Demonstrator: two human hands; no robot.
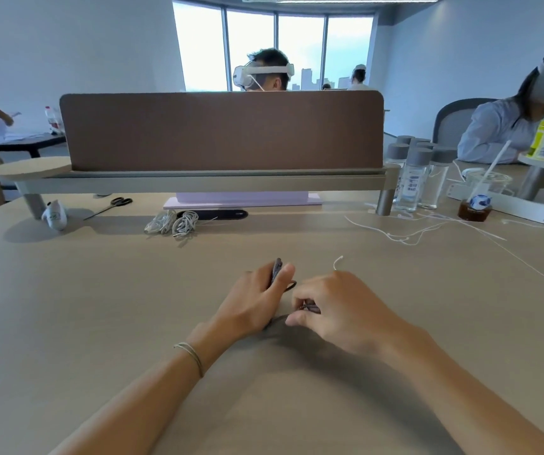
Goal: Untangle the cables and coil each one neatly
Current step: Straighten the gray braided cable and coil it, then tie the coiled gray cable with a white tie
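Head view, and both hands are low over the tan desk (pixel 83 307), close together at centre. The left hand (pixel 257 300) has its fingers curled around a dark cable (pixel 277 270); a bunched, coiled part of it pokes up between thumb and forefinger, just beyond the knuckles. A thin loop of the same dark cable arcs out from that grip toward the other hand, and a strand runs under the left palm along the desk. The right hand (pixel 336 307) pinches the other stretch of dark cable at its fingertips, on the side facing the left hand, fingers curled in tight. So the cable spans the small gap between the two grips, held at both ends of that gap.

Just beyond the right hand's knuckles, a short white cable end (pixel 338 261) curls up; whether the hand touches it, I cannot tell. Farther off, past both hands toward the brown divider (pixel 221 131), two coiled white cables (pixel 174 223) lie side by side. Well off to the right of the right hand, loose white cables (pixel 411 231) trail across the desk near a cluster of clear bottles (pixel 418 175). Far left of the left hand, scissors (pixel 113 205) lie flat.
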